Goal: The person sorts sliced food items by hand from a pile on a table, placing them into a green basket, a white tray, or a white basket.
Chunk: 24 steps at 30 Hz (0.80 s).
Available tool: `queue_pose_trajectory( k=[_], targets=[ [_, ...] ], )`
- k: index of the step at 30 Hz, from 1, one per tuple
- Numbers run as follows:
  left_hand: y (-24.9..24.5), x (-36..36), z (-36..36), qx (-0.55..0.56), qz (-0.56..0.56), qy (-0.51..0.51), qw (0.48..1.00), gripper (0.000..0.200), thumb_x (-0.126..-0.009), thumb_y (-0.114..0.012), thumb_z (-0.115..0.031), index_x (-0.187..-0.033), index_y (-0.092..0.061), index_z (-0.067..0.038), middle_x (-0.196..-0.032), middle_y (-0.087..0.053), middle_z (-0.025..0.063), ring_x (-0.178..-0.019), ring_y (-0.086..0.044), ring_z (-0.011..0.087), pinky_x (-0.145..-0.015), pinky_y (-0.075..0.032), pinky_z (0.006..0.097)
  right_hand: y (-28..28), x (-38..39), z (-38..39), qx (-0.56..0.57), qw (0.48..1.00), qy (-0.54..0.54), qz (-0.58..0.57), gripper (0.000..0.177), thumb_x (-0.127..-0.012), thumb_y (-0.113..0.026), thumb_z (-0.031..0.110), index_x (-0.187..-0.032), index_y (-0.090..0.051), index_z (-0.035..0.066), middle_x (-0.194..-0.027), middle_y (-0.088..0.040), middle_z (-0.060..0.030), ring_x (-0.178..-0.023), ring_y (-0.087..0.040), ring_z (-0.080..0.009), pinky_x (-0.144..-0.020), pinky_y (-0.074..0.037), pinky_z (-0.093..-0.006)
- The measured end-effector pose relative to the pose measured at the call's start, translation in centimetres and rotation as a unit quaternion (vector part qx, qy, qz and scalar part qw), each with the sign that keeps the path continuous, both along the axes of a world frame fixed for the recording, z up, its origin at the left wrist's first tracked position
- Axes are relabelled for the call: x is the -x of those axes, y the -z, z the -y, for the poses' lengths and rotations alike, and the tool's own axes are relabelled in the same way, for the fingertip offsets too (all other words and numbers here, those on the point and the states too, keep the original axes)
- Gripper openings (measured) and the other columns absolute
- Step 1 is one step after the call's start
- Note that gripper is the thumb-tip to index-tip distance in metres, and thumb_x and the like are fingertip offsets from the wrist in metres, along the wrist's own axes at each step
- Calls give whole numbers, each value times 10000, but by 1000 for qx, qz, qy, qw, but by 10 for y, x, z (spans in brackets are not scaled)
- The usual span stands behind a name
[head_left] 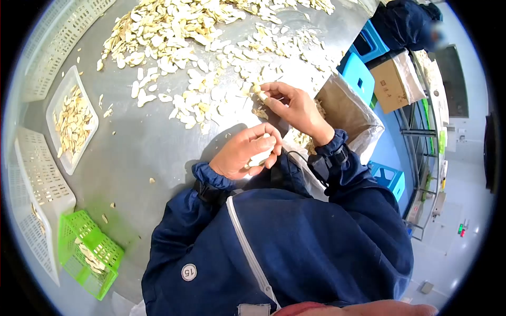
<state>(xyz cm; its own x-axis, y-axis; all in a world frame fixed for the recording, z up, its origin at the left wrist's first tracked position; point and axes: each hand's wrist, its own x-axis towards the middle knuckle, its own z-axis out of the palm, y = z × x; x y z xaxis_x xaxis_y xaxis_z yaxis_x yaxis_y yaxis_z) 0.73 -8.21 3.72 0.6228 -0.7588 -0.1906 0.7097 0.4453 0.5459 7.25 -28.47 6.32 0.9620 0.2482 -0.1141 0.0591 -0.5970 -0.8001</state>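
Many pale, flat slices (163,31) are heaped and scattered over the metal table (153,126). My left hand (246,151) is curled around some white slices (261,150) near the table's front edge, with the fingers closed on them. Above and to the right of it, my right hand (295,108) pinches a small pale slice (259,92) between thumb and fingertips, just over the scattered slices. The two hands are apart.
At left stand a white tray (94,124) of slices, white perforated baskets (50,174) and a green basket (87,226). Right of my hands is a lined box (350,105). Beyond are blue stools (358,76), a cardboard box (387,84) and another person (403,23).
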Motion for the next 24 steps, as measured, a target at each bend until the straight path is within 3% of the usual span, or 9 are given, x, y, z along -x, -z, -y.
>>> queue_pose_trajectory(
  k=[2,3,4,7,10,12,16,20,24],
  targets=[
    [-6,-1,-6,11,22,48,999,280,-1090,-596,-331,-1082,-578,-52,-873,-615,71,-612,-558,67,-419,-388,166,-3,2,-3,63,993,-45,84,379,-941,-744,201,-1298,-721,75,-1118,-742,-146,-979,-728,-258,-878,-584,-361],
    [-8,-1,-9,17,33,74,997,274,-1087,-603,-322,-1085,-578,-49,-884,-616,70,-630,-572,70,-421,-394,166,4,3,-7,99,964,-86,232,381,-919,-750,208,-1290,-731,124,-1190,-707,-143,-1104,-683,-315,-965,-553,-418],
    [-5,1,-9,22,50,84,995,275,-1084,-608,-320,-1089,-579,-47,-891,-617,72,-635,-575,71,-422,-395,166,5,-1,-6,124,942,-155,272,404,-915,-771,254,-1305,-725,162,-1284,-683,-118,-1242,-625,-320,-1064,-500,-467],
    [2,2,-8,29,103,112,988,283,-1076,-623,-320,-1107,-587,-42,-905,-616,84,-623,-565,69,-423,-388,167,13,8,-20,112,908,-278,291,427,-905,-783,297,-1306,-703,179,-1440,-608,-84,-1379,-538,-313,-1155,-433,-501],
    [2,0,-6,40,137,97,985,282,-1082,-613,-313,-1109,-586,-34,-879,-613,86,-590,-545,64,-426,-381,168,24,10,-18,112,890,-312,312,383,-920,-765,292,-1278,-712,166,-1422,-620,-77,-1380,-543,-304,-1161,-426,-500],
    [1,2,-6,31,73,70,994,271,-1093,-591,-300,-1106,-582,-29,-851,-611,84,-568,-526,63,-428,-381,169,31,4,-4,87,907,-244,331,298,-899,-787,198,-1183,-740,121,-1276,-695,-77,-1275,-621,-307,-1109,-473,-481],
    [6,2,-1,67,16,15,998,244,-1110,-549,-270,-1095,-577,-28,-834,-609,81,-543,-497,59,-432,-377,173,27,5,42,176,913,-126,346,223,-881,-796,129,-1101,-767,110,-1151,-732,-64,-1166,-663,-295,-1016,-514,-442],
    [14,-3,0,84,-22,-42,995,224,-1109,-544,-255,-1071,-565,-35,-955,-598,81,-617,-529,60,-421,-382,168,15,3,64,198,932,-49,301,188,-921,-760,156,-1101,-772,101,-1147,-744,-90,-1127,-669,-312,-980,-518,-448],
    [16,-3,1,73,-51,-93,992,230,-1093,-575,-260,-1078,-557,-32,-964,-584,77,-675,-566,83,-414,-391,166,2,-34,43,187,932,-71,301,259,-952,-737,215,-1193,-752,121,-1221,-726,-126,-1159,-663,-349,-1014,-518,-459]
  ],
)
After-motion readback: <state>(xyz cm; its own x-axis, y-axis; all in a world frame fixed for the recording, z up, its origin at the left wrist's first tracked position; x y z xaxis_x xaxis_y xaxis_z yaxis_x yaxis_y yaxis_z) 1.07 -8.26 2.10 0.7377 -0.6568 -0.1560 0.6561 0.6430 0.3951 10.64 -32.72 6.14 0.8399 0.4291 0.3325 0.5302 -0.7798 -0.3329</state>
